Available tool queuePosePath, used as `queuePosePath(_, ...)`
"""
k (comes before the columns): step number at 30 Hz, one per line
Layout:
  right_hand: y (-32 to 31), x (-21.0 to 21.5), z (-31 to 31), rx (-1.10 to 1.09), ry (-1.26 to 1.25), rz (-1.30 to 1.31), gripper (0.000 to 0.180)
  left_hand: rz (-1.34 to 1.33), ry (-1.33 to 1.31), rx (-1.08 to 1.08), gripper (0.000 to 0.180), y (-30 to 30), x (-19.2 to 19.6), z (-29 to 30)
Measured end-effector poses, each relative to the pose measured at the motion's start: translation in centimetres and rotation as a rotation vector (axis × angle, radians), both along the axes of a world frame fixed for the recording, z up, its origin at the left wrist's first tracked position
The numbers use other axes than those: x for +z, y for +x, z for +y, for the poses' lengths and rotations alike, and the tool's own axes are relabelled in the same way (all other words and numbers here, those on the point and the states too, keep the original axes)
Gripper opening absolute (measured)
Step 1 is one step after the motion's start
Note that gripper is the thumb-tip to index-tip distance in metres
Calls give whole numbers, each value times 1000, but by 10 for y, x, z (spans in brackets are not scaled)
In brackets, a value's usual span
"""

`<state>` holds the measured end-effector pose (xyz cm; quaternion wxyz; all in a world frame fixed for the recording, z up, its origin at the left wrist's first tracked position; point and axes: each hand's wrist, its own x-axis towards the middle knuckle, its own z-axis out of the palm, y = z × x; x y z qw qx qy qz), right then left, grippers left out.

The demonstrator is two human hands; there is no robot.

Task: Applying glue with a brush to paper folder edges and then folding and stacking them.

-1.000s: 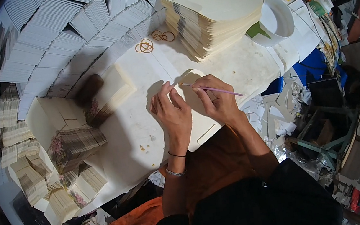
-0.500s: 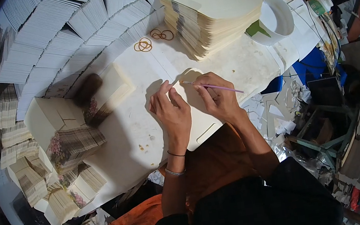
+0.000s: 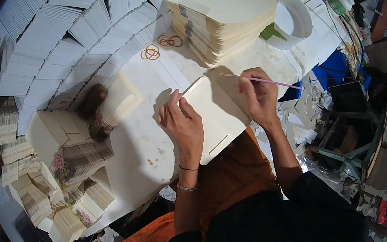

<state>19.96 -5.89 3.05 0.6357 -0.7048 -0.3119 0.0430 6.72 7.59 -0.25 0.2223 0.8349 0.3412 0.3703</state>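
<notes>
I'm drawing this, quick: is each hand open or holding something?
Left hand: open, fingers bent beside the cream card.
Right hand: closed, holding a thin purple brush.

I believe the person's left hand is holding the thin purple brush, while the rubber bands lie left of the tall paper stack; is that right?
Not quite: in the head view, the right hand, not the left hand, holds the brush; the rubber bands lie left of the stack.

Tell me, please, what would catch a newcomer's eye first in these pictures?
Probably the tall stack of cream sheets at the upper middle, beside white paper bundles along the upper left. Next, at the centre, the left hand rests against a cream panel, while the right hand holds a thin purple stick.
</notes>
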Motion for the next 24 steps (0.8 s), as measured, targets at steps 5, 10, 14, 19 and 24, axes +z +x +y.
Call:
queuePosePath(5,35,43,-43,-163,342,-9,6,-67,138,2,23,4,-2,1)
queuePosePath(10,130,70,-99,-293,240,-61,14,160,249,-8,24,1,11,-1)
queuePosePath(14,190,64,-116,-316,-116,-120,16,207,193,10,23,-1,32,-5)
queuePosePath(19,222,55,-121,-275,-202,-69,19,121,30,-90,37,-12,70,-22)
queuePosePath(24,235,65,-119,-265,-429,-206,20,70,-114,-312,39,-44,73,-55)
